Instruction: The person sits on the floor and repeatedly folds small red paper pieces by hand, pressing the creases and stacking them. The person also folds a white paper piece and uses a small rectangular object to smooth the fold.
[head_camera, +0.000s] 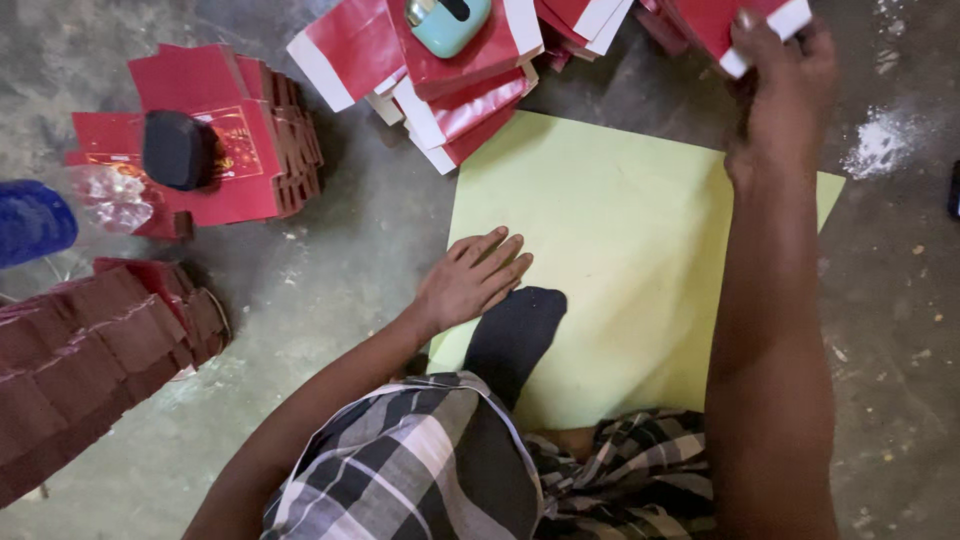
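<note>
My right hand (785, 80) reaches to the top right and grips a red card sheet with a white edge (735, 25) from a loose pile. Flat and with fingers together, my left hand (475, 275) rests on the left edge of a pale yellow-green sheet (620, 230) lying on the concrete floor. A dark sock-covered foot (515, 335) sits on the sheet just below that hand. My checked cloth (420, 470) covers my lap at the bottom.
Fanned red-and-white cards (450, 90) lie at the top centre with a teal gadget (447, 22) on them. Left: a stack of folded red boxes (250, 140) under a black weight (177, 150), darker red stacks (90, 350), a blue object (30, 222). White powder (880, 140) marks the floor.
</note>
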